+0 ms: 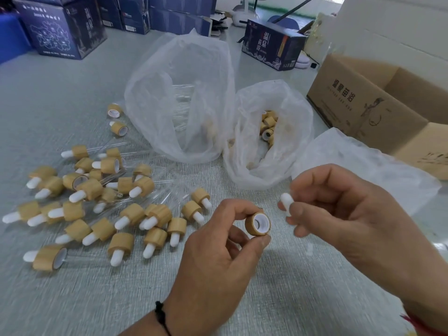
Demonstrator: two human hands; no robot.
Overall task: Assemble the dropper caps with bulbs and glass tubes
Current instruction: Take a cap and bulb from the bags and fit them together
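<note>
Left hand (218, 241) sits nearest the lens, black cord bracelet (161, 317) on the wrist. Thumb and fingertips pinch a bamboo-look dropper cap (257, 224), open end turned toward the right hand, white liner and centre hole visible inside. Right hand (339, 209) is just beside it, slightly higher, fingers curled and pinching a white rubber bulb (286, 201); the bulb's rounded end sticks out toward the left. Cap and bulb are close but apart, not yet joined. Red sleeve edge (412, 322) shows at the right wrist.

Left of the left hand, a loose pile of assembled droppers (97, 204) lies on the grey textured desk (278, 299): bamboo caps with white bulbs sticking out, clear glass tubes on most. A couple more lie apart at the far end of the pile.

Beyond both hands, two open clear plastic bags. Bag of glass tubes (179, 100) is ahead of the left hand; bag of loose caps (266, 132) is straight ahead between the hands, caps visible through its mouth. A third, flatter plastic bag (358, 161) lies just behind the right hand; contents can't be made out.

Far right of the right hand, an open brown cardboard carton (378, 107) with printed characters. Further back, dark blue printed boxes (63, 32) far left, one more blue box (272, 46) lying behind the bags.
</note>
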